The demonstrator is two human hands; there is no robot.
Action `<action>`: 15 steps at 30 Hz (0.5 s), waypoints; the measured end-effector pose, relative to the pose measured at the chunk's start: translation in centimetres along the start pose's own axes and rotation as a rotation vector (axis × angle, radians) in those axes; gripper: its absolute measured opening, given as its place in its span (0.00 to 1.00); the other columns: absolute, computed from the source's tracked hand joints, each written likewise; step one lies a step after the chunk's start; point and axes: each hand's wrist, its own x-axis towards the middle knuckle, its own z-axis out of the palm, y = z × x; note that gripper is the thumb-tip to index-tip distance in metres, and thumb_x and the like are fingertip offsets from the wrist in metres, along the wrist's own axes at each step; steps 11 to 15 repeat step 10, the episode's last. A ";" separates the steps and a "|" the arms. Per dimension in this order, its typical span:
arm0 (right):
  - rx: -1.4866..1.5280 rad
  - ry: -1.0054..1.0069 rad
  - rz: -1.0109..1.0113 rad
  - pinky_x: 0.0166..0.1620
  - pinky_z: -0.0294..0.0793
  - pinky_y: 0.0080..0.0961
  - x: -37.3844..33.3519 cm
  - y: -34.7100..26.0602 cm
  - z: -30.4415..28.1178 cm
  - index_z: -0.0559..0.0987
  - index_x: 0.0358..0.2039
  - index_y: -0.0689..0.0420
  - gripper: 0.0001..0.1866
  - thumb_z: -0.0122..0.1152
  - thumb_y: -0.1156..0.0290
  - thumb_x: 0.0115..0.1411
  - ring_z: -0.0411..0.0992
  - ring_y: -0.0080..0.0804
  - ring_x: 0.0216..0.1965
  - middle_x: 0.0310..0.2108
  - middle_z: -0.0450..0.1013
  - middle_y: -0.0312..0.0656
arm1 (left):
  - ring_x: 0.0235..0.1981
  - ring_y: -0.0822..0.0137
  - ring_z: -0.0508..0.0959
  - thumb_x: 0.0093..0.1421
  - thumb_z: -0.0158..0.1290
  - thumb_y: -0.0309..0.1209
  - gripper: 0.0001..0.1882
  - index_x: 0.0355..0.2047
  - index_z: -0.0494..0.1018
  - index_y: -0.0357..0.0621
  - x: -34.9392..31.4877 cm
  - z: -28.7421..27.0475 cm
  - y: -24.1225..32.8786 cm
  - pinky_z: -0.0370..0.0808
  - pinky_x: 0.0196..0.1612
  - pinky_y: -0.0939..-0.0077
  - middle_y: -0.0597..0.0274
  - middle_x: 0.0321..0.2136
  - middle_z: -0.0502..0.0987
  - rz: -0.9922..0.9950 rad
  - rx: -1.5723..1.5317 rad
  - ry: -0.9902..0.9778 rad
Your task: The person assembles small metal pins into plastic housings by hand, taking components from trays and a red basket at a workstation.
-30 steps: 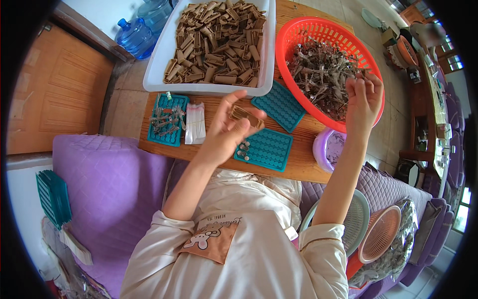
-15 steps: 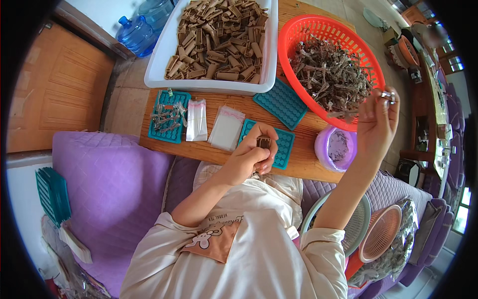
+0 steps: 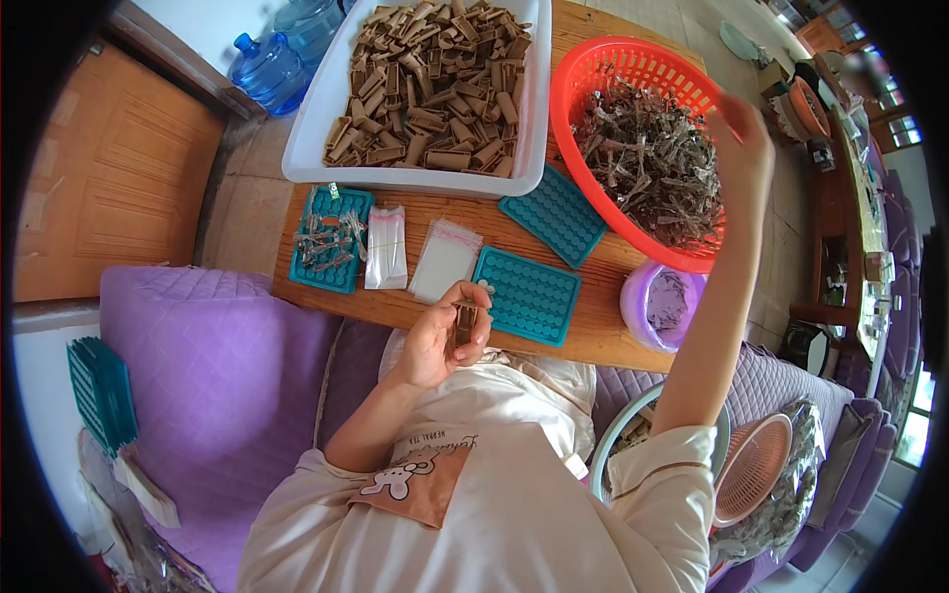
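Observation:
My left hand [image 3: 447,341] is closed around a small brown trough-shaped piece [image 3: 465,321], held upright above my lap at the table's near edge. Motion smears my right hand [image 3: 739,128], which is over the right rim of a red plastic basket [image 3: 568,94]; whether anything is in its fingers cannot be made out. Dried grey-brown shreds [image 3: 647,163] fill the basket. More brown trough-shaped pieces [image 3: 425,94] are heaped in a white tub [image 3: 297,138] at the far left of the table. Beside my left hand lies a teal tray with round cups [image 3: 529,296].
Clear plastic sleeves [image 3: 442,259] and a packet of narrow bags [image 3: 387,247] lie left of centre. Another teal tray [image 3: 324,272] carries dried strips. A third teal tray [image 3: 554,212] touches the basket. A purple tub [image 3: 638,326] stands on the right, a pink basket [image 3: 751,469] below.
My right hand has swung up and away over the basket's right rim; the small shiny thing in its fingers is no longer visible. My left hand has shifted left with the brown piece.

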 end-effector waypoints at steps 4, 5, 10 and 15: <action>-0.454 -0.222 -0.058 0.46 0.63 0.34 3.4 2.8 5.8 0.75 0.35 0.56 0.17 0.57 0.60 0.46 0.66 0.38 0.45 0.35 0.71 0.44 | 0.13 0.80 0.55 0.55 0.36 0.41 0.16 0.36 0.60 0.42 0.0 0.5 0.1 0.53 0.14 0.88 0.65 0.19 0.63 -0.006 0.044 0.020; -0.450 -0.221 -0.064 0.46 0.63 0.34 3.4 2.6 6.7 0.75 0.35 0.56 0.17 0.57 0.60 0.46 0.66 0.38 0.45 0.35 0.71 0.44 | 0.12 0.79 0.56 0.55 0.36 0.41 0.16 0.36 0.60 0.41 -0.1 0.5 0.1 0.53 0.14 0.87 0.65 0.18 0.63 -0.011 0.065 0.018; -0.808 -0.442 0.144 0.49 0.58 0.48 4.9 3.7 9.6 0.75 0.36 0.53 0.21 0.59 0.54 0.44 0.56 0.46 0.53 0.47 0.63 0.48 | 0.12 0.78 0.57 0.56 0.36 0.44 0.18 0.37 0.60 0.42 -0.6 0.0 -0.3 0.53 0.14 0.85 0.63 0.18 0.65 -0.041 0.090 -0.007; -0.808 -0.442 0.144 0.49 0.58 0.48 4.9 3.7 9.6 0.75 0.36 0.53 0.21 0.59 0.54 0.44 0.56 0.46 0.53 0.47 0.63 0.48 | 0.12 0.78 0.57 0.56 0.36 0.44 0.18 0.37 0.60 0.42 -0.6 0.0 -0.3 0.53 0.14 0.85 0.63 0.18 0.65 -0.041 0.090 -0.007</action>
